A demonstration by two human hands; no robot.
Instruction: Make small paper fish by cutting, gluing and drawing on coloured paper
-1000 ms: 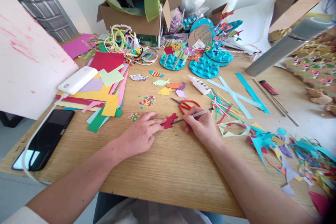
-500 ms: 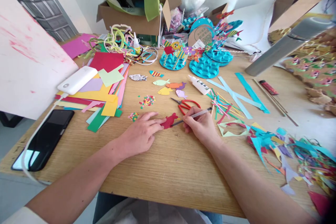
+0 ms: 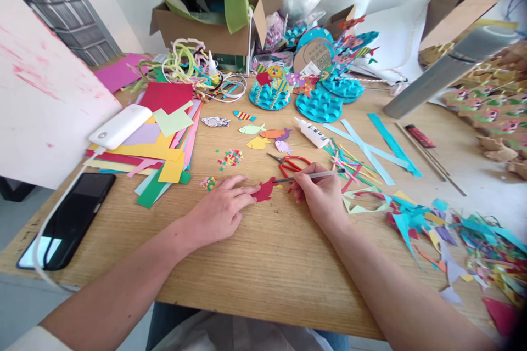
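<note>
A red paper fish point(image 3: 263, 192) lies flat on the wooden table, its left end under the fingertips of my left hand point(image 3: 224, 205). That hand rests with its fingers stretched out. My right hand point(image 3: 319, 192) grips a slim pen point(image 3: 317, 175), whose tip reaches the upper right end of the red fish. Just behind the right hand lie red-handled scissors point(image 3: 292, 163), partly hidden by it. Beyond the fish are a yellow paper fish point(image 3: 258, 143), an orange one point(image 3: 272, 134) and several others. Small paper confetti point(image 3: 230, 159) is heaped near my left fingers.
Coloured paper sheets point(image 3: 164, 142), a white power bank point(image 3: 120, 126) and a phone point(image 3: 68, 219) lie left. A glue bottle point(image 3: 312, 132) and blue egg-tray pieces point(image 3: 319, 107) are behind. Paper strips point(image 3: 368, 148), scraps point(image 3: 444, 236) and a grey tumbler point(image 3: 436, 77) stand or lie right.
My right hand has shifted slightly right, and the pen tip has moved from the lower right of the red fish to its upper right end. My left hand stays put.
</note>
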